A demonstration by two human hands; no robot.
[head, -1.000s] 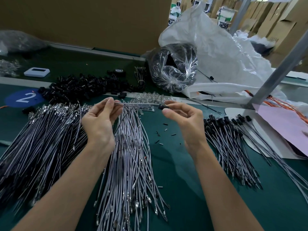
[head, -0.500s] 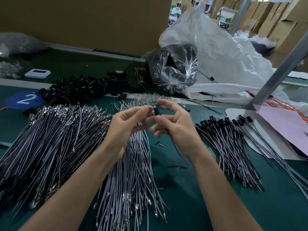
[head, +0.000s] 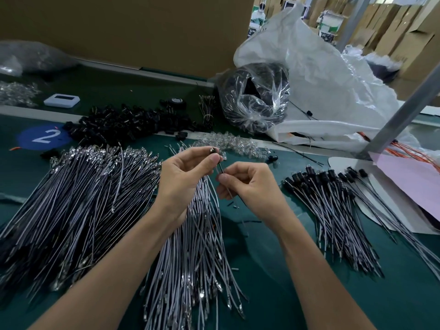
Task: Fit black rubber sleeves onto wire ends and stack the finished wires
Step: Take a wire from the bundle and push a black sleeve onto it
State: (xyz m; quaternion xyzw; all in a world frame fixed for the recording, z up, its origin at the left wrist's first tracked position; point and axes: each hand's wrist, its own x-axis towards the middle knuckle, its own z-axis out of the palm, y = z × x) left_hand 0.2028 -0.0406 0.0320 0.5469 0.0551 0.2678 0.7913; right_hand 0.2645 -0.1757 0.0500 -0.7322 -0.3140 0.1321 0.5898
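Note:
My left hand [head: 185, 177] pinches a small black rubber sleeve [head: 212, 150] between thumb and fingertips, above the middle wire pile. My right hand [head: 247, 184] pinches a thin grey wire [head: 221, 168] just below the sleeve; the wire runs up toward the sleeve and down behind my fingers. Bare grey wires lie in a large heap [head: 78, 194] on the left and a smaller heap [head: 192, 239] under my hands. Finished wires with black sleeves [head: 328, 194] are stacked on the right. Loose black sleeves [head: 126, 125] are piled at the back.
A clear bag of black parts [head: 254, 98] and a big white sack [head: 316, 75] stand behind. Clear small parts [head: 231, 144] lie near the pile. A slanted metal post [head: 400, 113], pink sheet [head: 409, 184], blue "2" marker [head: 45, 136] and white device [head: 62, 100] sit around the green mat.
My hands came together, then the left rose with the sleeve end while the right slid down the wire. The wire turned from horizontal to nearly upright.

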